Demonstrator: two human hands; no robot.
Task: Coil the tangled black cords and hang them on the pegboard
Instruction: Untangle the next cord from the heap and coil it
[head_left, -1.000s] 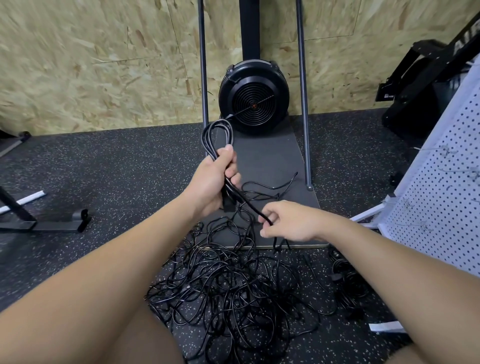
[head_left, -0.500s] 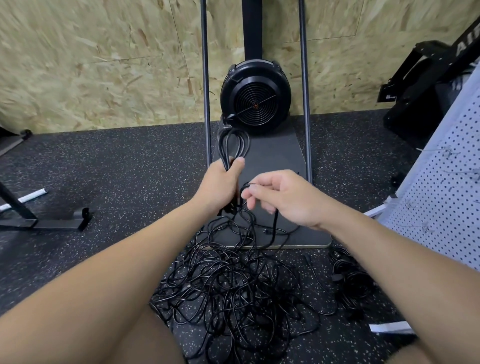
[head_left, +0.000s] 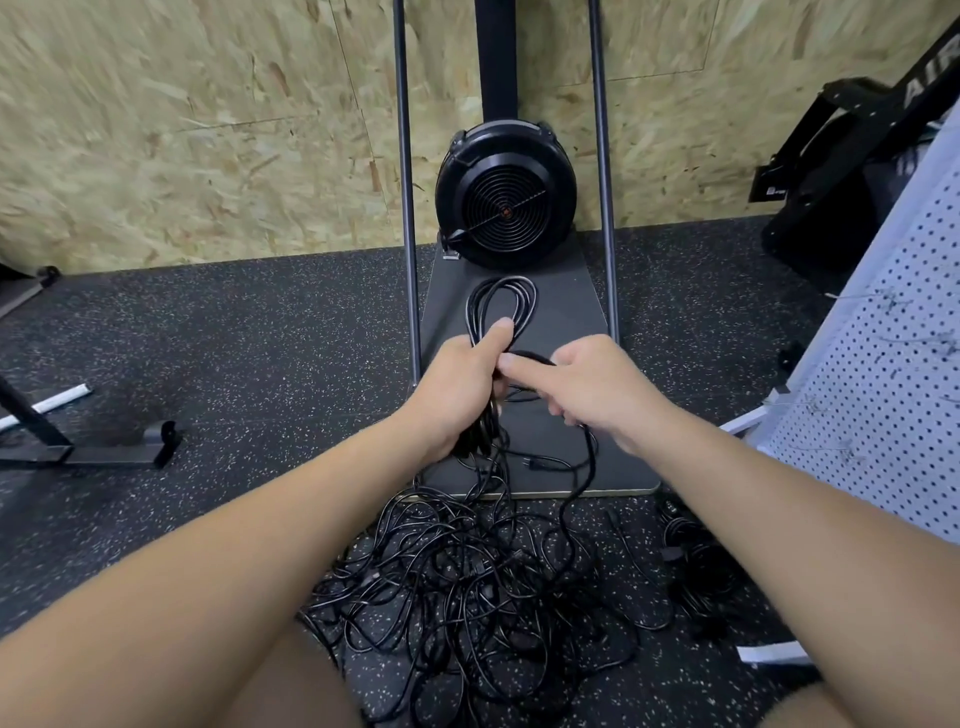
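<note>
The left hand (head_left: 457, 384) clamps the coiled cord (head_left: 501, 306) – soft, springy; the right hand (head_left: 592, 384) pinches a loose strand.

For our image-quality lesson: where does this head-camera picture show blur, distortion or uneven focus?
Head view: the chipboard wall is smeared by motion blur at left; wide-angle distortion bows the upright poles and stretches the forearms; left hand, coil and tangled cords stay fairly sharp.

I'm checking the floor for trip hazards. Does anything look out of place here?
Yes. A tangled heap of black cords sprawls loose over the speckled floor at the machine's base plate. A smaller cord bundle lies beside the pegboard.
</note>
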